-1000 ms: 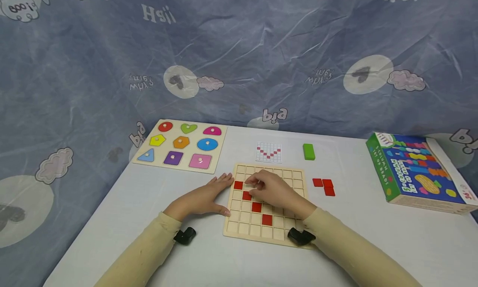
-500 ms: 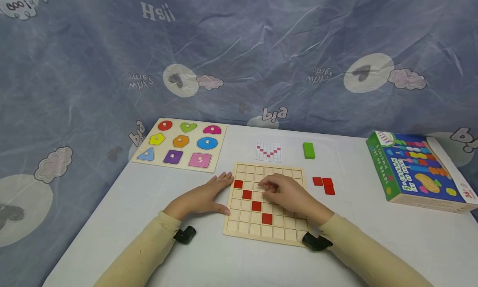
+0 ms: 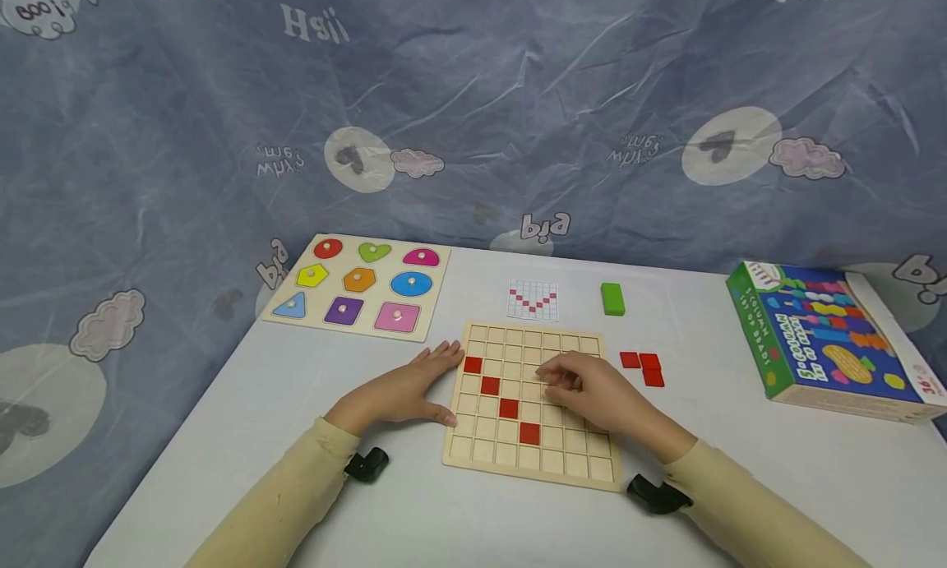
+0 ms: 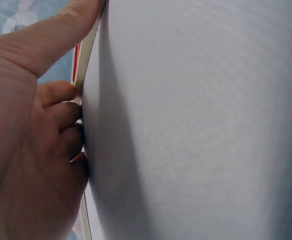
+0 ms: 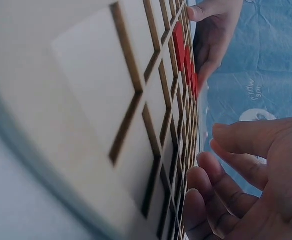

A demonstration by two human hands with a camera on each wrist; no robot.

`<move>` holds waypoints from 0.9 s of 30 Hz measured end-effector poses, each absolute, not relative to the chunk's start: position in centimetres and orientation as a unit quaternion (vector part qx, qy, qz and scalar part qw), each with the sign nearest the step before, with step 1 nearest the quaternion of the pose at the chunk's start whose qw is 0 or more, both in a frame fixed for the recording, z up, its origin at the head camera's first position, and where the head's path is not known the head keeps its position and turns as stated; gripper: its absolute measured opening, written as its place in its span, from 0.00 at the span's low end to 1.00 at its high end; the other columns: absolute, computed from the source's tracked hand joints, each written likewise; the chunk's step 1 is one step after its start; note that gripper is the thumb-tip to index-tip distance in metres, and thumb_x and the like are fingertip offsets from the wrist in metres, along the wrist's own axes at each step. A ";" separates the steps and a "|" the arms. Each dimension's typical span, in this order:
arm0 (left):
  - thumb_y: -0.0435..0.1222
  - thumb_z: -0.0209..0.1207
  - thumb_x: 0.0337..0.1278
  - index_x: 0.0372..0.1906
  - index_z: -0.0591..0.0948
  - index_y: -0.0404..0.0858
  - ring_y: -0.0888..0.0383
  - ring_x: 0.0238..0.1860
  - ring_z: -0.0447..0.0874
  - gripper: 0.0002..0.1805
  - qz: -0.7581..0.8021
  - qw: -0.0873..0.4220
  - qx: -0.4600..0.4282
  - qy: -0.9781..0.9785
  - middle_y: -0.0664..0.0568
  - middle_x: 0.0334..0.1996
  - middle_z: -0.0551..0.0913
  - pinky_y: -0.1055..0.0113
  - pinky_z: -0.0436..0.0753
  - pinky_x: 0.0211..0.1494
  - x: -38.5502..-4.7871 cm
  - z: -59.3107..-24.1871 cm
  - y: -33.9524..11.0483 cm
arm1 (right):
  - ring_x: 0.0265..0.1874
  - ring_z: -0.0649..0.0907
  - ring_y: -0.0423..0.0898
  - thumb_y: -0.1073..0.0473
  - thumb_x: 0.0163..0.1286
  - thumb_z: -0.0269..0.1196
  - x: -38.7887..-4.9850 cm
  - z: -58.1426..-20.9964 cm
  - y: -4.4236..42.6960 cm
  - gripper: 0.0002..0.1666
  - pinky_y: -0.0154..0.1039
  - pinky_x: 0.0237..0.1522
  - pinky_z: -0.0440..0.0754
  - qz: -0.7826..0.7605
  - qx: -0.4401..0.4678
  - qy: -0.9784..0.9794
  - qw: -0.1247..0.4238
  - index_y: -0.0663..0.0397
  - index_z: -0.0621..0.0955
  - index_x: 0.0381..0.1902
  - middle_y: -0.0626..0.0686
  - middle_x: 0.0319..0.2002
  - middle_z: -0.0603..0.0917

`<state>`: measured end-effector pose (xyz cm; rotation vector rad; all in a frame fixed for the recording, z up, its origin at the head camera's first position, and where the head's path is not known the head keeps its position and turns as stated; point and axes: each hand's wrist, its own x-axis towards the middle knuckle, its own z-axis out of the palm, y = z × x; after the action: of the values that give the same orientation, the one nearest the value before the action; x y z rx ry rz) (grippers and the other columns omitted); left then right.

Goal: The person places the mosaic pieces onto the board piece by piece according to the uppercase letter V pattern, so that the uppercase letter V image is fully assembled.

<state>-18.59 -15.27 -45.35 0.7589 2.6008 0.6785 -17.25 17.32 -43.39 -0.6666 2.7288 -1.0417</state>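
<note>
While the board (image 3: 483, 450) lies mid-tabletop (image 3: 385, 519), four red tiles (image 3: 509, 408) stepping diagonally across its cells, the right hand (image 3: 599, 391) has drifted rightward over it, fingers loosely bent around nothing visible; the diagonal seems left as set. The left hand (image 3: 403, 391), spread, touches its left edge. Beyond: three loose tiles (image 3: 630, 360), one card (image 3: 533, 299), one block (image 3: 612, 299), one nine-shape puzzle (image 3: 335, 278), one box (image 3: 851, 338).

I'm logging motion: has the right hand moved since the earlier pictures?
Yes: the right hand shifted rightward across the wooden grid board, toward the loose red tiles.
</note>
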 end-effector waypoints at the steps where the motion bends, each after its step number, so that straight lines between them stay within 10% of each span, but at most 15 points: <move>1: 0.55 0.76 0.46 0.81 0.58 0.41 0.54 0.82 0.41 0.59 0.238 0.173 0.268 0.917 0.52 0.82 0.50 0.58 0.46 0.83 -18.6 -45.4 -15.3 | 0.35 0.78 0.41 0.61 0.68 0.69 -17.1 -43.4 17.5 0.12 0.35 0.39 0.81 -0.346 -0.221 0.909 0.069 0.48 0.86 0.50 0.41 0.35 0.80; 27: 0.53 0.76 0.46 0.81 0.59 0.41 0.53 0.82 0.41 0.59 0.248 0.174 0.268 0.914 0.51 0.82 0.51 0.57 0.46 0.83 -18.5 -45.1 -15.3 | 0.35 0.79 0.36 0.64 0.66 0.71 -15.8 -43.6 24.2 0.15 0.32 0.35 0.80 -0.331 -0.207 0.920 -0.020 0.49 0.86 0.50 0.40 0.37 0.83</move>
<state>-18.47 -15.32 -45.14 0.7603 2.5913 0.7040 -15.77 24.24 -43.56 -0.6601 2.9296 -1.0527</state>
